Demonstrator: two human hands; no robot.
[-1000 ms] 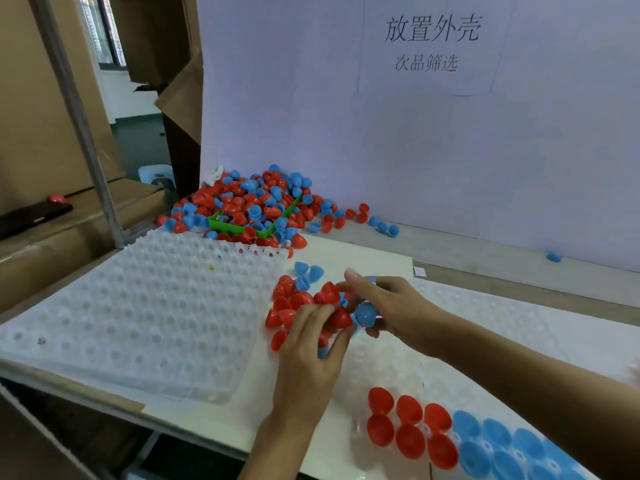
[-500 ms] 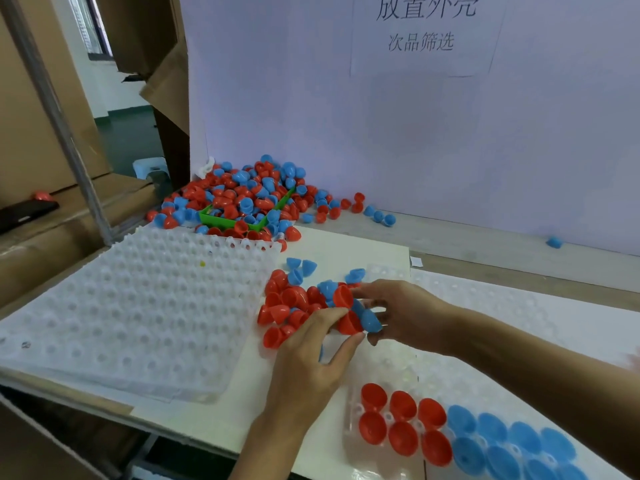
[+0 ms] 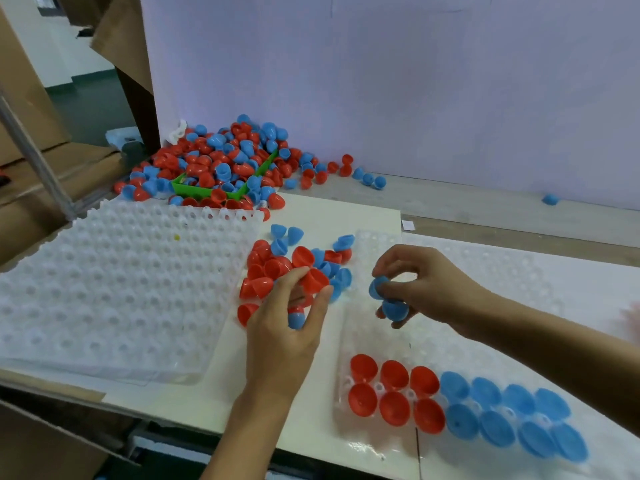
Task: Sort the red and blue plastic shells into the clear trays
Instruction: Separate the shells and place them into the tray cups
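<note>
A small heap of red and blue shells [image 3: 277,268] lies on the white board between two clear trays. My left hand [image 3: 287,327] reaches into the heap, pinching a red shell [image 3: 313,280] and holding a blue shell [image 3: 295,318] under its fingers. My right hand [image 3: 415,289] hovers over the right clear tray [image 3: 377,247], gripping two blue shells [image 3: 393,308]. At the near end of that tray sit several red shells [image 3: 394,393] and, to their right, several blue shells [image 3: 512,414], dome side up.
A stack of clear dimpled trays [image 3: 114,285] covers the left of the table. A large pile of red and blue shells [image 3: 221,161] around a green bin [image 3: 194,190] lies against the back wall. One stray blue shell [image 3: 550,199] lies far right.
My right hand has pulled away from the heap to the right, carrying blue shells over the right tray. My left hand stays at the heap with a red shell.
</note>
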